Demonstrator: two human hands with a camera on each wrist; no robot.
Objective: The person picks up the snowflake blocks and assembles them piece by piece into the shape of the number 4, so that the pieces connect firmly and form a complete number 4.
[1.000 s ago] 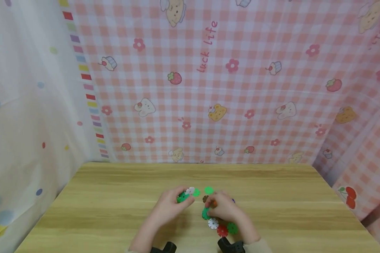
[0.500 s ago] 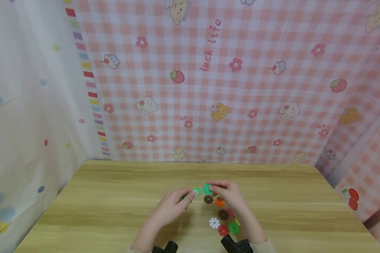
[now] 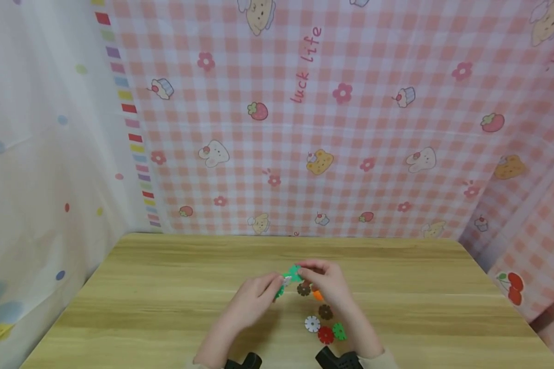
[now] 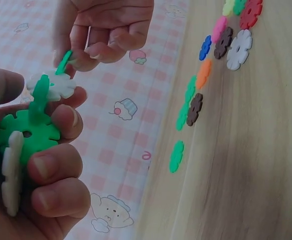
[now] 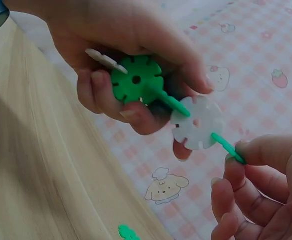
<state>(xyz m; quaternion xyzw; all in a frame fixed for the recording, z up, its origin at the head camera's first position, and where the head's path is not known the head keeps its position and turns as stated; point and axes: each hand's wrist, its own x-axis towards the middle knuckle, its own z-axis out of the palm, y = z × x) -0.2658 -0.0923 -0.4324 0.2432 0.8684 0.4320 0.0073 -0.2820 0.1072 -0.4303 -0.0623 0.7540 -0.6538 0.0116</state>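
My left hand [image 3: 254, 299] holds a small chain of slotted plastic discs. In the right wrist view its parts show as a green snowflake disc [image 5: 136, 87], a second green one seen edge-on [image 5: 170, 102], and a white snowflake disc [image 5: 198, 125] at the free end. Another white disc [image 4: 12, 172] lies in the palm in the left wrist view. Between thumb and fingertips, my right hand [image 3: 328, 282] pinches a green disc [image 5: 228, 148], its edge right at a slot in the white end disc. Both hands are raised above the table.
Loose discs lie on the wooden table [image 3: 189, 266] under and beside the right forearm: brown [image 3: 325, 312], white [image 3: 312, 324], red [image 3: 325, 335], green [image 3: 339, 331] and orange [image 3: 319, 295], with several more in the left wrist view. A checked cloth [image 3: 277, 133] hangs behind.
My right hand has lifted a green disc off the table and carried it up and left to the white disc at the chain's end. The left hand has turned slightly, keeping its hold.
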